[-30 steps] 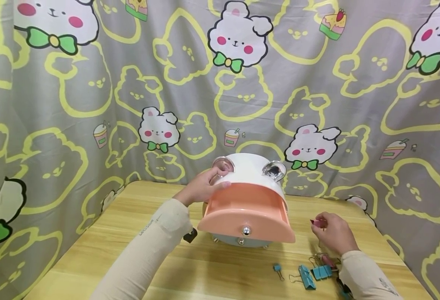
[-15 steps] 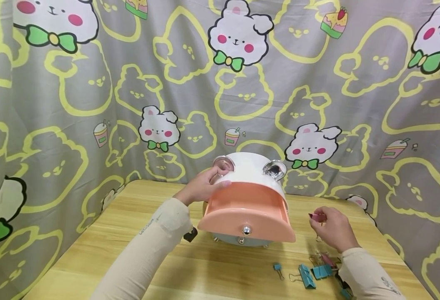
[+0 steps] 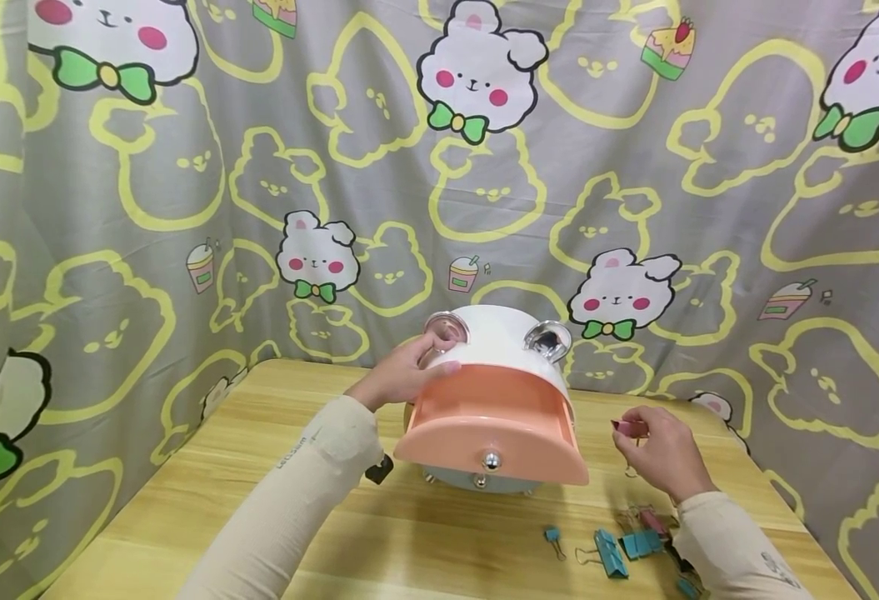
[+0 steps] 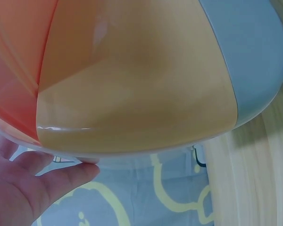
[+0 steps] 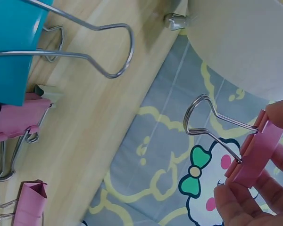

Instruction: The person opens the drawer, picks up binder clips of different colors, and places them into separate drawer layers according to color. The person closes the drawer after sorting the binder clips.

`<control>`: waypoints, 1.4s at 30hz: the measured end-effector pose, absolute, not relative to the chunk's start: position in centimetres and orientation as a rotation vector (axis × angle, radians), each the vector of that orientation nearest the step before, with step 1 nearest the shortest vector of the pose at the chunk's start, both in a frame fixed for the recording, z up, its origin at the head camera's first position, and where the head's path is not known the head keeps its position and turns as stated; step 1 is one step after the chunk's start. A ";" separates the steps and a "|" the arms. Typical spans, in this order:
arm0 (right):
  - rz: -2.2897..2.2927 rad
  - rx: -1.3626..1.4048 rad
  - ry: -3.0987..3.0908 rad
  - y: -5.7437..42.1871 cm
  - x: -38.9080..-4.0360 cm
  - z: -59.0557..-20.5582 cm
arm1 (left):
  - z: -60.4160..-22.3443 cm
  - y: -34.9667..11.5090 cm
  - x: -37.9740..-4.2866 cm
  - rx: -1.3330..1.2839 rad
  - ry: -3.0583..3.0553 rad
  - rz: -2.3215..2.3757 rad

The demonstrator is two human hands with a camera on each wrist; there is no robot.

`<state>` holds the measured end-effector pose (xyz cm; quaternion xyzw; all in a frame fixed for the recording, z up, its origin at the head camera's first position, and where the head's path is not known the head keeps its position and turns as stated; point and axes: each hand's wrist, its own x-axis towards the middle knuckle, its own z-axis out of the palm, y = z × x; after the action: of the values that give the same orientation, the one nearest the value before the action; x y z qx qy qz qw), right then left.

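A frog-like desktop drawer box [image 3: 499, 329] has a white top, silver ring eyes and a coral drawer [image 3: 491, 442] pulled out, its visible inside bare. My left hand [image 3: 402, 371] grips the box's upper left beside one eye, thumb on the white front. The left wrist view shows the fingers [image 4: 70, 179] at the box's edge, along its yellow middle section [image 4: 137, 84]. To the right of the box, my right hand [image 3: 667, 454] pinches a pink binder clip [image 5: 259, 153] between thumb and fingers, above the table. One wire handle of the clip sticks out free.
Several binder clips lie at the table's right front: a small blue one [image 3: 552, 534], larger blue ones [image 3: 611, 554] and pink ones [image 3: 653, 522]. The wooden table [image 3: 259, 517] ends at a patterned grey curtain [image 3: 379, 183] behind the box.
My right hand has moved slightly up and left with the pink binder clip, a little nearer the box. The left hand and the drawer box have stayed in place.
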<state>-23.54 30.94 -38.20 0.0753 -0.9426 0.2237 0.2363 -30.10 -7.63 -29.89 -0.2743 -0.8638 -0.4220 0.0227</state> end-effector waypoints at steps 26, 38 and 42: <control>0.567 0.369 -2.425 29.2 -23.0 -35.7 | -30.0 -7.7 -29.8 -0.786 -2.686 -1.437; 0.561 0.383 -2.397 28.6 -22.5 -34.4 | -30.0 -7.6 -30.0 -0.812 -2.688 -1.372; 0.554 0.384 -2.383 28.4 -22.2 -34.0 | -29.9 -7.6 -30.0 -0.825 -2.685 -1.339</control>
<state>-22.24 28.43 -33.98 0.1464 -0.9095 0.2115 0.3264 -29.97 -7.61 -29.93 -0.2650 -0.8628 -0.4303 0.0149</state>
